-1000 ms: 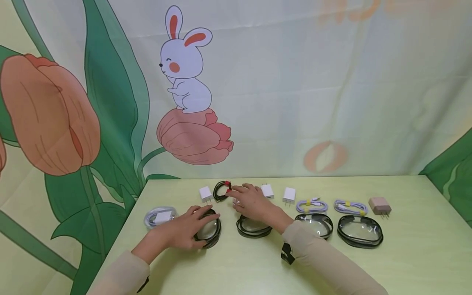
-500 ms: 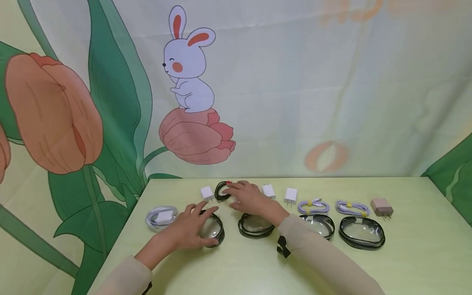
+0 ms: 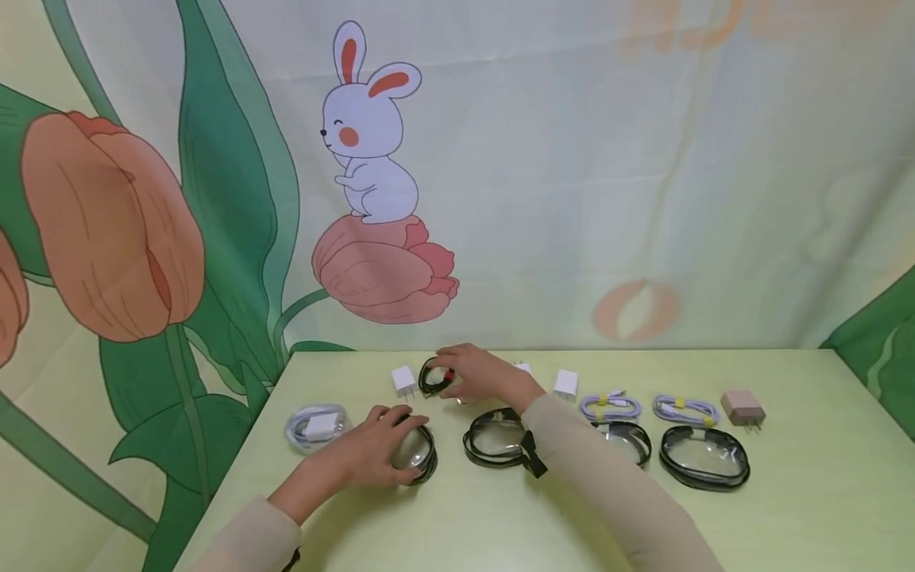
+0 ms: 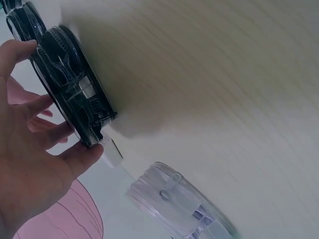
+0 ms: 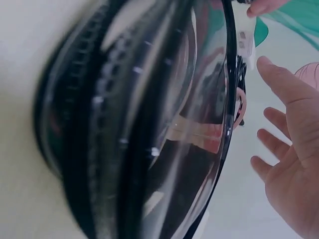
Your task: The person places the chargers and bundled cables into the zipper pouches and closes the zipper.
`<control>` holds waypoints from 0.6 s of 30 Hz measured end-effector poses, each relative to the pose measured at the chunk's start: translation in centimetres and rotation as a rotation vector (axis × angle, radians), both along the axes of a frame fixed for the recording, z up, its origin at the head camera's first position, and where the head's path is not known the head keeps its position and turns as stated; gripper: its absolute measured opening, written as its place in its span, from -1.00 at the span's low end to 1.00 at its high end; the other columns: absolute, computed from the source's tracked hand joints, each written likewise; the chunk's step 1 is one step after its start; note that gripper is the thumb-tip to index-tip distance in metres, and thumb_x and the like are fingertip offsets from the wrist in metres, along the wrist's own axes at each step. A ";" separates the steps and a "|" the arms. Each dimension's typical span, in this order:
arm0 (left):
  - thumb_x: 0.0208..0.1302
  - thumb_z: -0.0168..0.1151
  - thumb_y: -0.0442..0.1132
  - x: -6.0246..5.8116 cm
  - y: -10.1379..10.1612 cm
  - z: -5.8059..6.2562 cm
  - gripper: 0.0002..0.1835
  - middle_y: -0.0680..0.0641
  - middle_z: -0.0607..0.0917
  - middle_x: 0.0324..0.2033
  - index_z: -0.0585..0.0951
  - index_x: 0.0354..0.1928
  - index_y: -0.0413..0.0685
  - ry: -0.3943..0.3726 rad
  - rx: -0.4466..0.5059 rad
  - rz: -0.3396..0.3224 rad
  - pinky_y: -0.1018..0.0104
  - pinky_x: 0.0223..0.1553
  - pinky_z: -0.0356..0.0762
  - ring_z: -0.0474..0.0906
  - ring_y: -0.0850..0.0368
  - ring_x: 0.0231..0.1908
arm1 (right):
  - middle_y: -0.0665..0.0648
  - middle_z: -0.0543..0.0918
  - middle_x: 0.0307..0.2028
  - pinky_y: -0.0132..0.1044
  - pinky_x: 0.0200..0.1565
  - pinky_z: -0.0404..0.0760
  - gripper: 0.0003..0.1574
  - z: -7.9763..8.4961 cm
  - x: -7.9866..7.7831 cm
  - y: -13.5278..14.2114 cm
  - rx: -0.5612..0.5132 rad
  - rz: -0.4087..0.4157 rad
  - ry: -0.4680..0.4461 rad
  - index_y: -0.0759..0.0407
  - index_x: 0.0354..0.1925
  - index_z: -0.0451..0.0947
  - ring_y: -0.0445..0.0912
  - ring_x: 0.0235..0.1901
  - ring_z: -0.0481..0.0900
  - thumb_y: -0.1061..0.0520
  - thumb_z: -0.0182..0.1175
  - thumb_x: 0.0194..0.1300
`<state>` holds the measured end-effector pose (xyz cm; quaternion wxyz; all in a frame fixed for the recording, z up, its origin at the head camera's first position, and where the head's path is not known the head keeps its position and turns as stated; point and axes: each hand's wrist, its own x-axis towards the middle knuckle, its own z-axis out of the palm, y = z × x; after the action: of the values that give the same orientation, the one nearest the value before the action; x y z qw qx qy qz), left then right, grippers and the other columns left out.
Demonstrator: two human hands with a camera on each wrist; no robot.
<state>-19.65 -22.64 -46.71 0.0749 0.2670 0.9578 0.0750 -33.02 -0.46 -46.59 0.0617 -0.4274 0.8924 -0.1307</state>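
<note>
My left hand grips a coiled black cable, thumb at the near edge and fingers across the far edge. In the left wrist view, thumb and fingers span this flat black coil, which has a small white label. My right hand hovers at the back, fingers curved downward over a thin black cable with a red tie. The right wrist view shows the right hand with spread fingers and nothing between them. Another black coil lies below the right forearm and fills much of that wrist view.
A white coiled cable with a white charger lies at the left. White chargers stand along the back. Two lilac cables with yellow ties, a pink charger and more black coils lie on the right.
My right hand has moved slightly left and back, over the thin black cable. The left hand's fingers spread, then drew in again at the black coil, which stays in place.
</note>
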 end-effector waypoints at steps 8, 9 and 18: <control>0.26 0.34 0.18 0.1 -0.1 0.1 -0.22 -0.23 0.36 0.38 0.38 0.45 0.04 -0.005 0.004 -0.002 -0.12 0.19 0.49 0.29 -0.28 0.32 | 0.14 0.35 0.47 -0.09 0.44 0.27 -0.27 -0.3 -1.7 -0.9 0.016 -0.044 -0.058 0.02 0.44 0.41 0.06 0.47 0.27 -0.09 0.32 0.39; 0.26 0.34 0.17 0.1 -0.1 0.1 -0.22 -0.24 0.36 0.38 0.38 0.45 0.04 -0.003 0.004 -0.003 -0.12 0.19 0.49 0.29 -0.28 0.32 | 0.12 0.35 0.47 -0.10 0.43 0.27 -0.27 -0.5 -1.9 -1.0 0.018 -0.054 -0.066 0.01 0.44 0.41 0.04 0.47 0.27 -0.09 0.32 0.39; 0.27 0.33 0.19 0.0 -0.2 0.3 -0.19 -0.24 0.34 0.40 0.36 0.49 0.07 -0.006 0.002 -0.001 -0.08 0.20 0.49 0.29 -0.22 0.32 | 0.03 0.37 0.46 -0.18 0.44 0.26 -0.24 -1.3 -3.8 -1.6 0.047 -0.050 -0.104 -0.06 0.45 0.40 -0.05 0.45 0.29 -0.12 0.34 0.36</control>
<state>-19.63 -22.88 -46.40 0.0775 0.2676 0.9574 0.0766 -36.79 -2.04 -47.87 0.1146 -0.3960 0.9013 -0.1333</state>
